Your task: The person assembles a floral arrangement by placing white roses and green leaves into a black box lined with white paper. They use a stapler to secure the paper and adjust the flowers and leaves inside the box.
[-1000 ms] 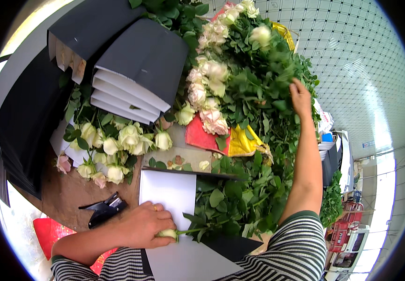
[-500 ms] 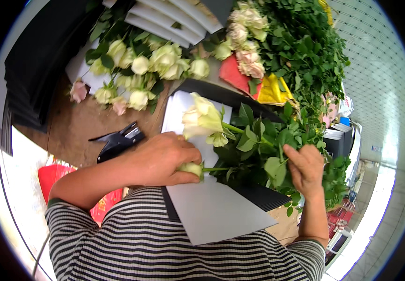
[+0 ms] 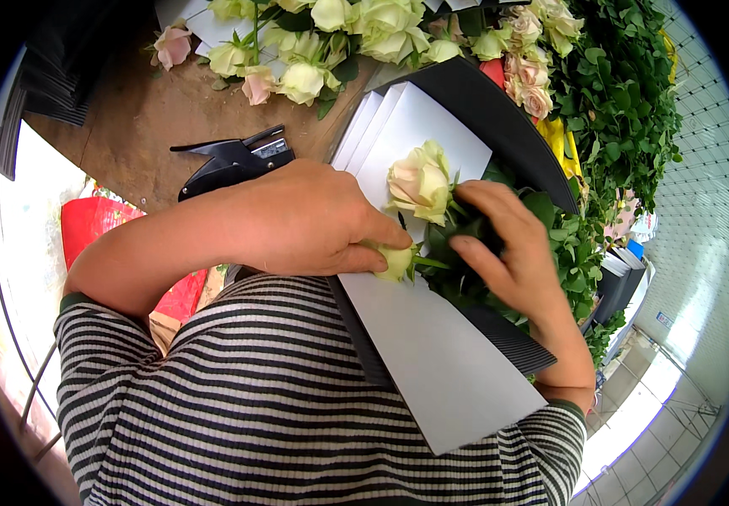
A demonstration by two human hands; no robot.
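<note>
The left hand [image 3: 301,221] has its grip closed on the small yellow-green rose [image 3: 397,262] on the near side; the right hand [image 3: 516,249] curves beside the bigger cream rose [image 3: 419,182] just farther off, and I can't tell if that grip holds anything. Both roses look light, with soft, curly petals that could bruise, so the thin green stem [image 3: 433,263] seems the safer hold. Around them, the white card [image 3: 449,122] looks smooth, flat and stiff.
</note>
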